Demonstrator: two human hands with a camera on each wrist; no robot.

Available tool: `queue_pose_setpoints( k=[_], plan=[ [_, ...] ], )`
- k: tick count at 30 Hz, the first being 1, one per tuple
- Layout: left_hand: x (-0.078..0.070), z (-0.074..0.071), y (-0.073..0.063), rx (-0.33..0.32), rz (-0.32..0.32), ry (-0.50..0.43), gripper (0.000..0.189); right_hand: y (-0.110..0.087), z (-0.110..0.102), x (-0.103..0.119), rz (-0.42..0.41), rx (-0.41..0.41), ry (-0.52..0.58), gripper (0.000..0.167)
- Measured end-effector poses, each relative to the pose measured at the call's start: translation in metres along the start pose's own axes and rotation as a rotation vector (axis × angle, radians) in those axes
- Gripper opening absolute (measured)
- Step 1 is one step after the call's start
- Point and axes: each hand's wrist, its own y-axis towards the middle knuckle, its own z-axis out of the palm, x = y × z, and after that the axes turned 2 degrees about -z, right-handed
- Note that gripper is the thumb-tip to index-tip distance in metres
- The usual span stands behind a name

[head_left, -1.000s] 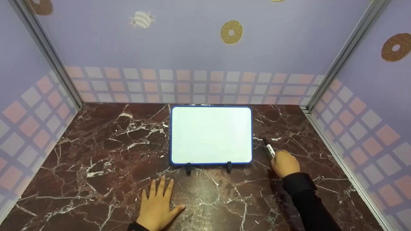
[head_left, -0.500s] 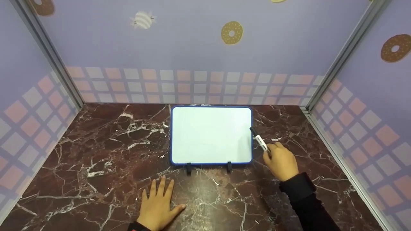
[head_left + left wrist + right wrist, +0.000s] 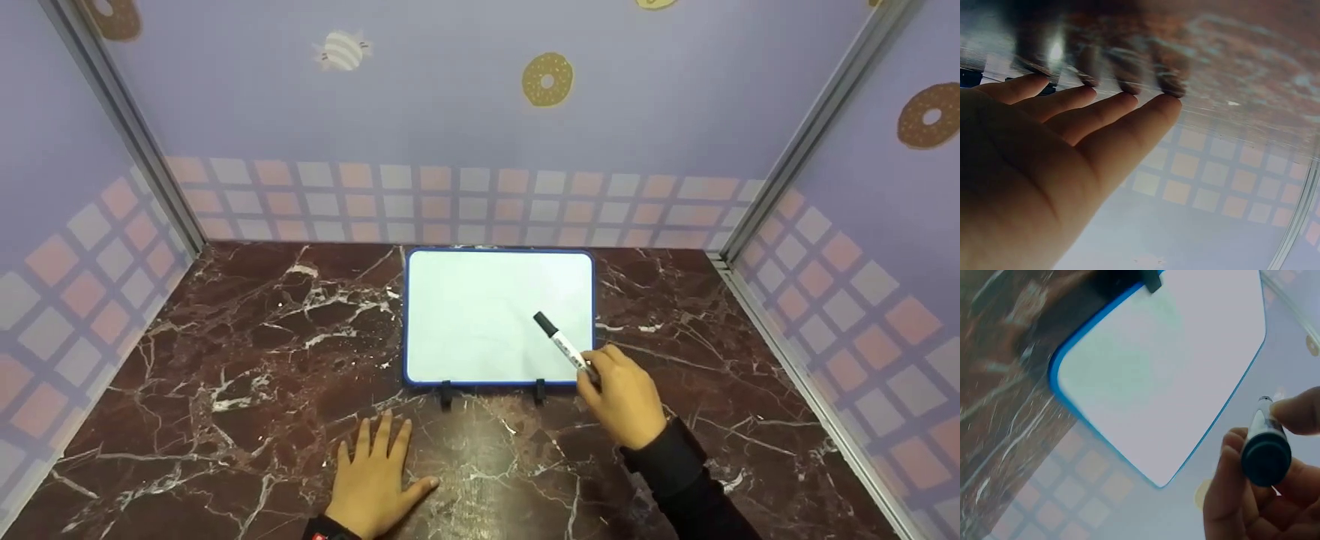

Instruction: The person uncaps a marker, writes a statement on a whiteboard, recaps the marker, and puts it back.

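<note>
Pinching the marker [image 3: 568,350] in the right hand [image 3: 624,397], I had its black end angled over the lower right of the whiteboard [image 3: 480,315]; couldn't tell whether it touched or was capped. Left hand [image 3: 375,472] rested on the table [image 3: 172,337], fingers wide and straight. The step, I judged, called for a steady pinch, cap checked first, then light pressure, since the black feet [image 3: 539,391] looked small and a shove might've tipped the board.
</note>
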Motion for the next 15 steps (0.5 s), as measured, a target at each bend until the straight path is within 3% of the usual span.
queue_pose_setpoints(
  k=[15],
  plan=[
    [0.0, -0.001, 0.0, 0.023, -0.002, -0.017, 0.093, -0.012, 0.029, 0.021, -0.072, 0.081, 0.175, 0.017]
  ],
)
